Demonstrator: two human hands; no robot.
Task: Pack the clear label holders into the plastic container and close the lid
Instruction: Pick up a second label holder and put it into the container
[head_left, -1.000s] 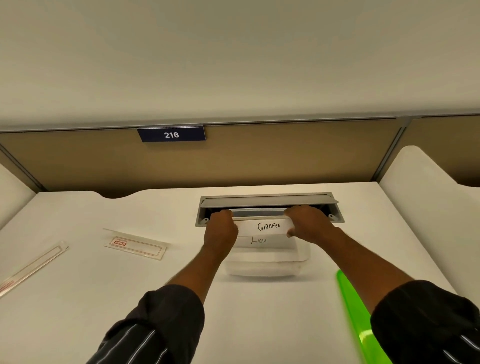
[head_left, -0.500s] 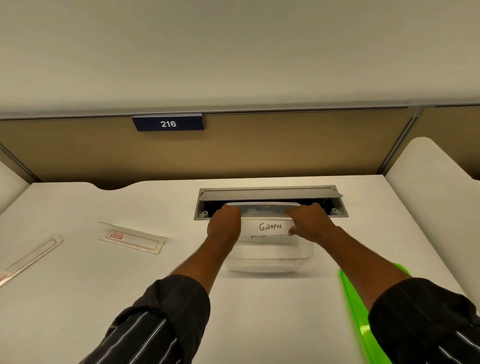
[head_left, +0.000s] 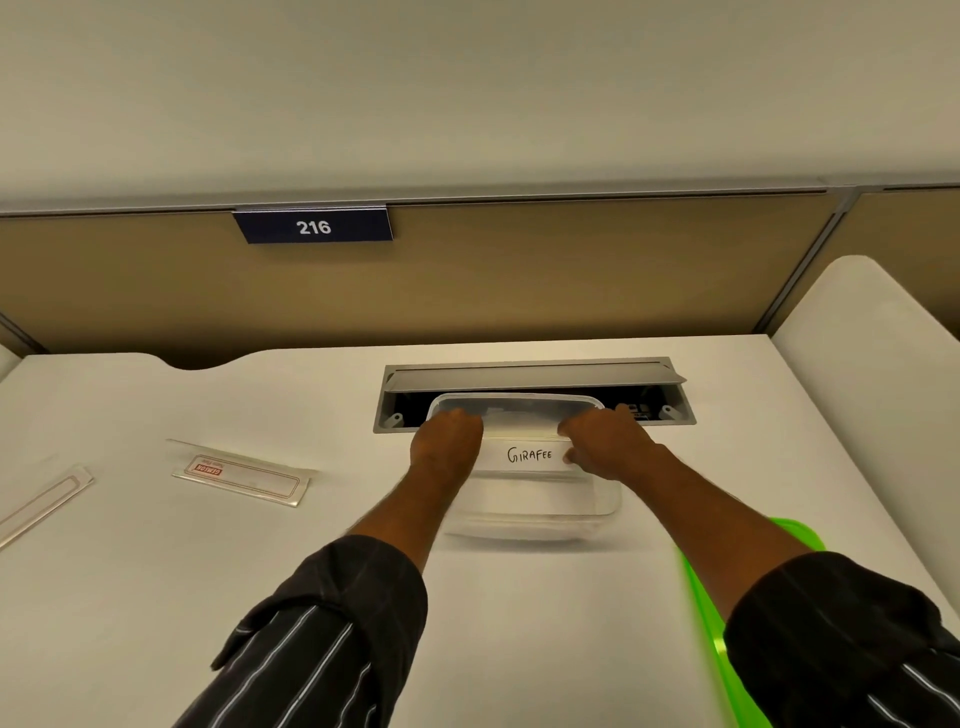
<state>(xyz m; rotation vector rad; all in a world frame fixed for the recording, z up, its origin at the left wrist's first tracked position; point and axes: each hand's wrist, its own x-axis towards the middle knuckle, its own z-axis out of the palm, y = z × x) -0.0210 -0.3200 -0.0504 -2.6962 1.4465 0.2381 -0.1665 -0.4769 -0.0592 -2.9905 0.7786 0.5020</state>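
Holder (head_left: 530, 456) ends: left hand (head_left: 447, 448), right hand (head_left: 609, 446)

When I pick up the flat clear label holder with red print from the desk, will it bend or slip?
Probably light: the red-print holder looks thin and lies flat on the desk. Likely fairly stiff: the similar GIRAFEE holder looks straight between the left hand and right hand. Its smooth clear plastic may slip in a grip.
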